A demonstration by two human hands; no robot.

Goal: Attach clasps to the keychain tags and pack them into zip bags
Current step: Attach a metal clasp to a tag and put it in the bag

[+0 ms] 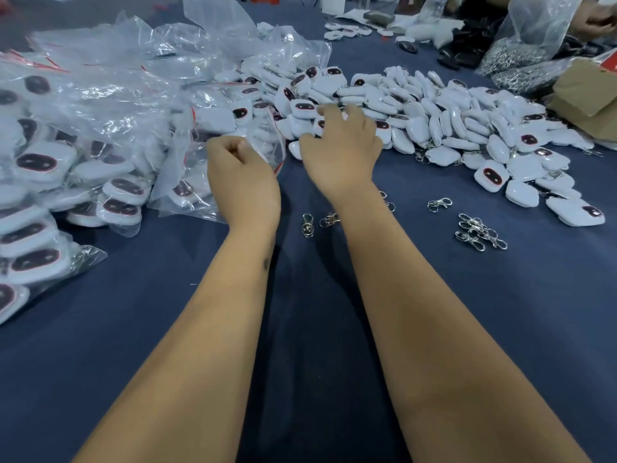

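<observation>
Both arms stretch forward across the table (pixel 500 329), which is covered in a dark blue cloth, and the layout reads like a small production line. The right hand (pixel 340 145) reaches into the near edge of the big heap of loose white keychain tags (pixel 434 121), fingers bent down over the pieces as if picking one out; I cannot tell whether its grip has closed on a tag yet. The left hand (pixel 240 175) is curled, thumb against fingers, at the edge of a clear zip bag (pixel 200 182) with a red seal strip, seemingly pinching the plastic to keep the bag ready. To the left lies a mound of filled bags (pixel 50 168), pushed aside, I judge, because they are done. A few silver clasps (pixel 480 232) lie scattered on the cloth just beside the right forearm, within easy reach for fitting. Farther back sits a large clear sack of metal clasps (pixel 521 58), a torn cardboard box (pixel 587 91), some black items and a plastic bottle; another person's hand (pixel 597 21) works at the far right corner.
</observation>
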